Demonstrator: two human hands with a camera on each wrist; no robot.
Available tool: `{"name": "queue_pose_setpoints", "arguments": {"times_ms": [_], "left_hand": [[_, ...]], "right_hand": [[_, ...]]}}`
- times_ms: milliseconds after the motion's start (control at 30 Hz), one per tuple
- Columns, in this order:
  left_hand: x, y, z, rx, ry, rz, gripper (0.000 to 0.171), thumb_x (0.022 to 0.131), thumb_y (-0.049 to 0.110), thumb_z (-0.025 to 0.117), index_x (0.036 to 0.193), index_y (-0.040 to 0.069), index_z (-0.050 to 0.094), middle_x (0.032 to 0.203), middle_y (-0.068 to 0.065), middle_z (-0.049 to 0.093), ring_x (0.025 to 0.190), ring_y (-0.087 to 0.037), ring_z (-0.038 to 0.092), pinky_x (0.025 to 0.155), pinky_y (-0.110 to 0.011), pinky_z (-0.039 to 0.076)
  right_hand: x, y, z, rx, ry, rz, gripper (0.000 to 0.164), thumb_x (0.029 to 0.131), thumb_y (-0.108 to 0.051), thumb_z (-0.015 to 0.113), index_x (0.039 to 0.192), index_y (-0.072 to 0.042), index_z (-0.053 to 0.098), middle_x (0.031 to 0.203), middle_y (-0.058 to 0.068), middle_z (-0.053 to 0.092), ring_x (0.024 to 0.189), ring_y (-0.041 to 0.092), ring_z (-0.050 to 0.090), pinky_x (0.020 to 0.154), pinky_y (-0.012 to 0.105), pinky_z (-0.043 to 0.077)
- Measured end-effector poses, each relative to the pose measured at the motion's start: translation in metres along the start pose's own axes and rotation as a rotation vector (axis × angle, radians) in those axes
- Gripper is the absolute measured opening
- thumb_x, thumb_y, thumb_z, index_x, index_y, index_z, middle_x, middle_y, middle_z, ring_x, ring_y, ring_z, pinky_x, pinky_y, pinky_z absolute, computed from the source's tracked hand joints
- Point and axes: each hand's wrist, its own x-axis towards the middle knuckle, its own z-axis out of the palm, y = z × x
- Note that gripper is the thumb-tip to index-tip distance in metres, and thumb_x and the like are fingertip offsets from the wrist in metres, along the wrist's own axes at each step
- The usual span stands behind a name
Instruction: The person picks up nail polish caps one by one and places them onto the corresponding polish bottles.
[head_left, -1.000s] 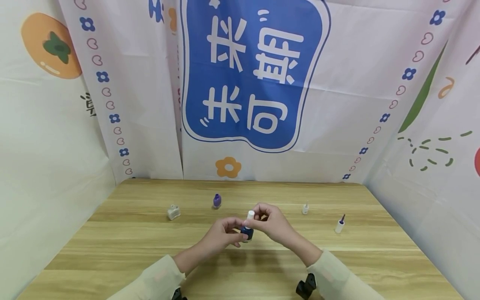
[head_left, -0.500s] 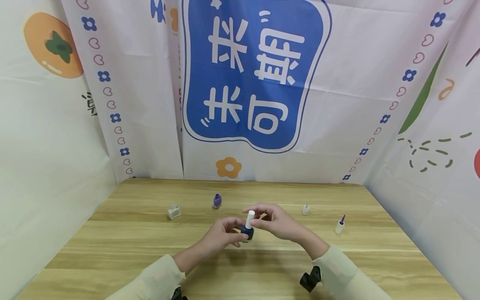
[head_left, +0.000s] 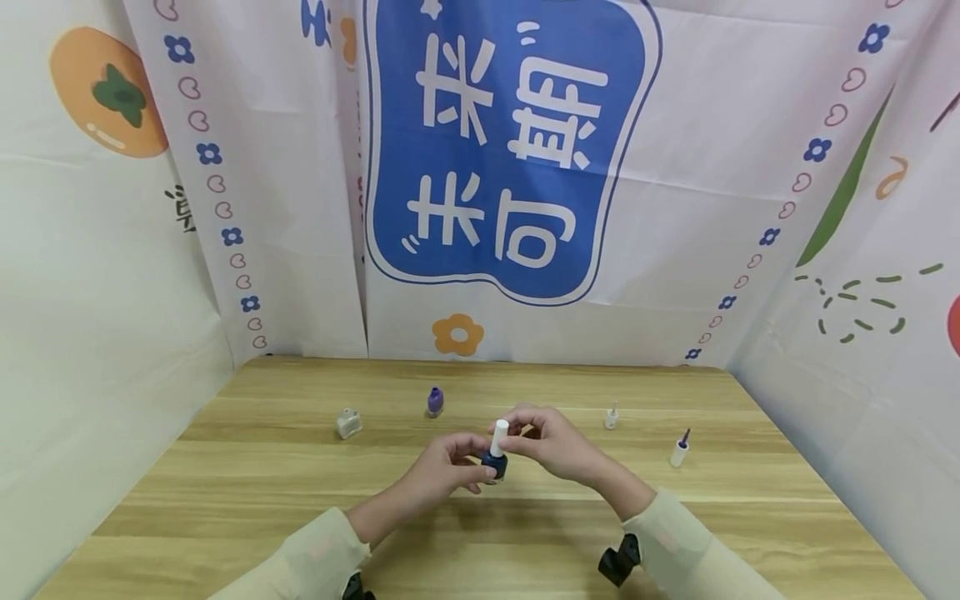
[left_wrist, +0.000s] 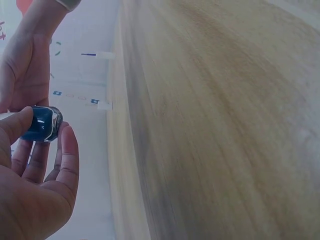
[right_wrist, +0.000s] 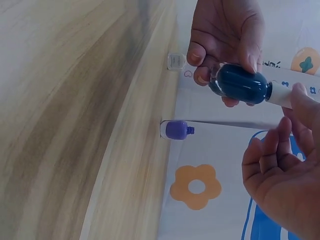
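Note:
A dark blue nail polish bottle (right_wrist: 242,85) is held in front of me above the table, with its white cap (head_left: 499,437) in place on the neck. My left hand (head_left: 453,468) grips the glass between thumb and fingers, from the left. From the right, the thumb and forefinger of my right hand (head_left: 551,446) pinch the cap. The right wrist view shows the thumb lying along the cap while the other fingers curl loosely below.
Uncapped, a purple polish bottle (head_left: 435,402) and a clear bottle (head_left: 348,423) stand farther back on the wooden table (head_left: 225,500). To the right, a small white cap (head_left: 611,419) and a purple-tipped brush cap (head_left: 679,452) stand brush up. Printed cloth surrounds the table.
My right hand's fingers drew back a little from the cap, then came in round it again, with more of the cap showing now. My left hand and the bottle stay in place.

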Motion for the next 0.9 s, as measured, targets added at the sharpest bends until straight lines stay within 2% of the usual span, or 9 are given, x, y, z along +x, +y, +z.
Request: {"name": "queue_pose_setpoints", "arguments": {"times_ms": [100, 367, 533, 700, 800, 900], "left_hand": [[0.0, 0.001, 0.0, -0.001, 0.003, -0.005, 0.028, 0.089, 0.004, 0.069, 0.113, -0.008, 0.062, 0.105, -0.011, 0.066, 0.087, -0.022, 0.067, 0.069, -0.035, 0.058], [0.001, 0.002, 0.001, 0.0, 0.008, -0.014, 0.028, 0.089, 0.004, 0.069, 0.114, -0.008, 0.062, 0.106, -0.012, 0.066, 0.087, -0.022, 0.066, 0.069, -0.034, 0.058], [0.001, 0.001, 0.002, 0.002, 0.008, -0.016, 0.027, 0.089, 0.004, 0.069, 0.113, -0.007, 0.062, 0.105, -0.012, 0.067, 0.087, -0.022, 0.066, 0.069, -0.035, 0.058], [0.001, 0.0, 0.002, 0.0, 0.006, -0.019, 0.028, 0.089, 0.004, 0.07, 0.113, -0.007, 0.062, 0.105, -0.012, 0.067, 0.089, -0.023, 0.067, 0.069, -0.035, 0.058], [0.002, -0.001, 0.001, 0.0, 0.003, -0.021, 0.028, 0.089, 0.005, 0.07, 0.113, -0.007, 0.062, 0.106, -0.012, 0.067, 0.089, -0.023, 0.066, 0.069, -0.035, 0.058], [0.002, -0.002, 0.001, 0.002, 0.001, -0.025, 0.028, 0.089, 0.006, 0.07, 0.114, -0.007, 0.062, 0.105, -0.011, 0.067, 0.088, -0.022, 0.066, 0.07, -0.034, 0.058]], "right_hand": [[0.0, -0.001, 0.002, 0.0, 0.037, 0.02, 0.015, 0.094, -0.012, 0.065, 0.106, -0.004, 0.07, 0.093, 0.004, 0.061, 0.087, 0.02, 0.055, 0.073, 0.029, 0.051], [0.0, -0.004, 0.008, 0.008, 0.099, 0.07, 0.006, 0.093, -0.008, 0.066, 0.096, -0.004, 0.065, 0.085, 0.001, 0.057, 0.08, 0.02, 0.051, 0.067, 0.027, 0.045], [-0.006, -0.023, 0.011, 0.013, 0.114, 0.066, 0.005, 0.092, -0.003, 0.065, 0.091, 0.0, 0.061, 0.082, 0.001, 0.055, 0.076, 0.021, 0.049, 0.065, 0.026, 0.043], [-0.009, -0.031, 0.013, 0.02, 0.123, 0.054, 0.011, 0.092, -0.005, 0.066, 0.088, -0.001, 0.057, 0.08, 0.001, 0.053, 0.071, 0.018, 0.047, 0.061, 0.024, 0.04], [-0.009, -0.031, 0.014, 0.02, 0.131, 0.068, 0.012, 0.092, -0.006, 0.067, 0.087, -0.002, 0.056, 0.079, 0.001, 0.052, 0.069, 0.017, 0.045, 0.059, 0.023, 0.038], [-0.007, -0.02, 0.014, 0.016, 0.139, 0.094, 0.012, 0.091, -0.007, 0.068, 0.088, -0.003, 0.057, 0.08, 0.001, 0.051, 0.068, 0.016, 0.044, 0.058, 0.022, 0.036]]}}
